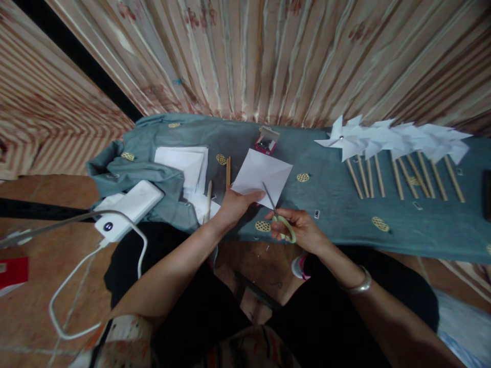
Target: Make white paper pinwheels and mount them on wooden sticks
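Observation:
A square sheet of white paper (pixel 263 171) is turned cornerwise above the blue-green cloth. My left hand (pixel 238 205) grips it at its left lower edge, with the thumb lying on top. In my right hand (pixel 297 225) is a pair of scissors (pixel 284 227) with pale green handles. Its blades reach over the lower right part of the sheet, the tip near the middle. Whether the blades have cut into the paper I cannot tell. Just behind the sheet stands a small open red box (pixel 267 140) with dark little pieces inside.
Several white paper pinwheels (pixel 387 140) on sticks lie at the right. Left of my hands are stacked white sheets (pixel 182 166), two thin sticks (pixel 228 171) and a pencil-like stick (pixel 208 200). A white power bank (pixel 130 209) with a cable lies at the cloth's left end.

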Motion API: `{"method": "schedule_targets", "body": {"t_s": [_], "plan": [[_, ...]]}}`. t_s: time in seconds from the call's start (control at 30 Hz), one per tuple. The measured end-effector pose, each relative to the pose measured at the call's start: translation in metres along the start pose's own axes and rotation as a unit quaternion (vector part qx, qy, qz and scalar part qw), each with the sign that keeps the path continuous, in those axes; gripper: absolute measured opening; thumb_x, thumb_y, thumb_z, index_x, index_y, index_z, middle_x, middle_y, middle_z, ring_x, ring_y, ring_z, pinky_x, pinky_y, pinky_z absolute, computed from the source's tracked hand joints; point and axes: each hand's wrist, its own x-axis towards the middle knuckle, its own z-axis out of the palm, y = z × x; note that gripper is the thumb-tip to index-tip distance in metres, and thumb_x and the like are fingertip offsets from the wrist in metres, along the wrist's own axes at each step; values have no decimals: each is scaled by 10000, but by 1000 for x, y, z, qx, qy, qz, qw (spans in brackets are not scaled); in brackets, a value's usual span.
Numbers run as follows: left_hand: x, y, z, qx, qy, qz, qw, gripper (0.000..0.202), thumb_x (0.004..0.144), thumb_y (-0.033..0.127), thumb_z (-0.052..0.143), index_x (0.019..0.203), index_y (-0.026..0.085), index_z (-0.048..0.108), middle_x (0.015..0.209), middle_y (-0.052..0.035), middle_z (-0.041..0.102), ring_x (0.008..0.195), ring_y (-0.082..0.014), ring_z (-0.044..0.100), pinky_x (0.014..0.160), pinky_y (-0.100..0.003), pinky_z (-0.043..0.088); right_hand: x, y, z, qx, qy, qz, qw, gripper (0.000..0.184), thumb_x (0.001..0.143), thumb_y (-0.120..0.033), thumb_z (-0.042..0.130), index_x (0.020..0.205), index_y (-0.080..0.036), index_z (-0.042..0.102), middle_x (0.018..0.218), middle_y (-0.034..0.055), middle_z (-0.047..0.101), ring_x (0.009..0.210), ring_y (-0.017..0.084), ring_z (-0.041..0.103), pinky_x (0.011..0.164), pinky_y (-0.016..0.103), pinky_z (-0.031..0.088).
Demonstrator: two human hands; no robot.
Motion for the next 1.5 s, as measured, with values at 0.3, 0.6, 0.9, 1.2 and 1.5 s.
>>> {"method": "schedule_targets", "body": {"t_s": [0.3,0.6,0.9,1.2,1.5], "plan": [[0,-1,-1,-5,2,-3,1000,272,549,249,772,759,138,640,770,-49,676,638,-129,574,562,-251,460,1,-2,3,16,2,5,1000,413,625,-539,785,799,-184,662,546,-39,603,446,70,517,447,191,439],[1,-2,-1,-2,4,-7,1000,255,549,254,771,740,138,648,783,-58,680,658,-148,577,576,-264,463,2,-1,3,18,5,6,1000,418,612,-541,793,783,-183,660,545,-33,602,445,81,525,447,204,446],[1,-2,-1,5,1,4,1000,258,558,265,772,748,139,652,781,-61,671,674,-160,585,598,-288,463,2,-1,4,23,5,3,1000,405,634,-534,781,782,-175,668,533,-34,590,440,79,515,435,203,434],[-2,3,3,-13,4,-3,1000,282,545,249,767,775,136,650,776,-46,677,657,-146,587,568,-255,466,3,-3,4,17,11,-3,1000,393,602,-520,801,744,-179,667,514,-34,612,421,68,506,418,192,416],[7,6,-7,-57,35,15,998,339,510,274,805,792,155,659,799,-26,688,700,-155,619,579,-254,480,-3,-12,-5,-1,-44,18,999,401,591,-420,839,841,-170,650,660,-13,674,534,80,580,511,199,487]]}}
